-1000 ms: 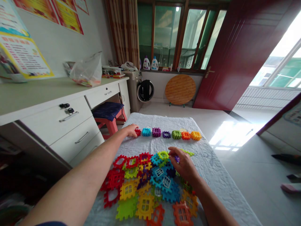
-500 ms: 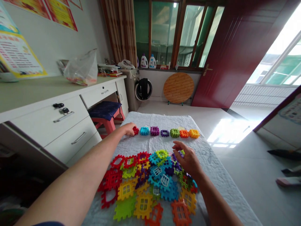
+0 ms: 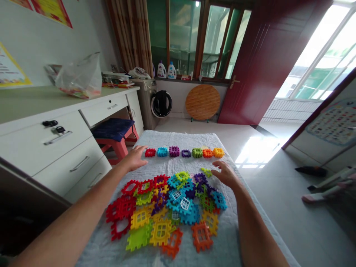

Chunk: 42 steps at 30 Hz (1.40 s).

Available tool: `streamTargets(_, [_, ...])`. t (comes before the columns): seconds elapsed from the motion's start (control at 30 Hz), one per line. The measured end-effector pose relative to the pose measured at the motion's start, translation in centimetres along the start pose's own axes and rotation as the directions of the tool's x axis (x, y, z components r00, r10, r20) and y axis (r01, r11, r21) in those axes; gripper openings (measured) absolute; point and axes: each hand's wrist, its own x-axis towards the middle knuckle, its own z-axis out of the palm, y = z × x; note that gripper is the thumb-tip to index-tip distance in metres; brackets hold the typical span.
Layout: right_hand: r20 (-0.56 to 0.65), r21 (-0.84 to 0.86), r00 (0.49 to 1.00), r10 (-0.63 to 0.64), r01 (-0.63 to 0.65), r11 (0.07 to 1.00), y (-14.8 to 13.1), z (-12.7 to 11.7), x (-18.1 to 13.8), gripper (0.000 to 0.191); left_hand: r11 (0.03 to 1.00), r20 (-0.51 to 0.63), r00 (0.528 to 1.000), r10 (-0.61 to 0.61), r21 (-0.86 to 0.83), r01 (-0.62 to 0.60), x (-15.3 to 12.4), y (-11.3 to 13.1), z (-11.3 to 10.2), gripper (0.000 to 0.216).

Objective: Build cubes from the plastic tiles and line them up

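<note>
Held fingers spread, left hand [image 3: 135, 158] beside red block [image 3: 150, 152], right hand [image 3: 227, 175] by lime piece [image 3: 207, 172] | saw row [image 3: 186, 153] on worktop [image 3: 172, 137] beyond pile [image 3: 178, 205] | probably risked knocking red block askew through careless left brush

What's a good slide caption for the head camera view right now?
Open left hand and right hand near a row of colourful toothed pieces, with a mixed pile nearer the camera.
</note>
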Motion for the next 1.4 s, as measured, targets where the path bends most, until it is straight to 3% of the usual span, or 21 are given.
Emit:
streamTargets(0.17, [0.106,-0.133,0.988,-0.114,0.128,0.983,-0.5,1.8,-0.4,0.027,0.991,-0.030,0.998,0.060,-0.114,-0.063,-6.8,3.7,-0.7,0.054])
streamTargets(0.33, [0.084,-0.252,0.995,-0.051,0.071,0.965,-1.2,2.3,-0.7,0.026,0.984,-0.022,0.999,0.035,-0.171,-0.039,-10.6,5.7,-0.2,0.044])
streamTargets(0.47, [0.010,-0.302,0.999,-0.039,0.040,0.952,-2.6,2.2,-1.1,0.026,0.969,-0.080,0.996,-0.047,-0.246,0.026,-11.0,5.2,1.0,0.039])
streamTargets(0.57, [-0.011,-0.242,0.990,-0.137,0.131,0.961,-4.9,2.4,-1.3,0.026,0.952,-0.137,0.987,-0.086,-0.303,0.041,-10.7,4.9,1.6,0.037])
streamTargets(0.7, [0.138,0.013,0.925,-0.354,0.356,0.934,-8.5,3.3,-1.9,0.032,0.951,-0.203,0.975,-0.096,-0.308,0.029,-10.6,4.9,1.6,0.033])
streamTargets(0.8, [0.210,0.111,0.874,-0.439,0.425,0.898,-10.1,4.1,-2.5,0.038,0.952,-0.245,0.963,-0.109,-0.305,0.030,-10.7,4.8,1.4,0.031])
streamTargets(0.97, [0.269,0.142,0.853,-0.447,0.424,0.894,-10.5,4.4,-2.8,0.022,0.951,-0.282,0.954,-0.106,-0.309,0.015,-11.0,4.6,1.5,0.028])
streamTargets(1.27, [0.279,0.192,0.847,-0.452,0.412,0.891,-10.2,3.2,-2.8,0.011,0.949,-0.254,0.962,-0.098,-0.314,0.014,-11.1,4.5,2.1,0.027])
streamTargets(1.4, [0.266,0.256,0.876,-0.403,0.339,0.905,-9.8,2.8,-2.5,0.008,0.941,-0.227,0.969,-0.095,-0.337,0.013,-11.1,4.6,2.2,0.026])
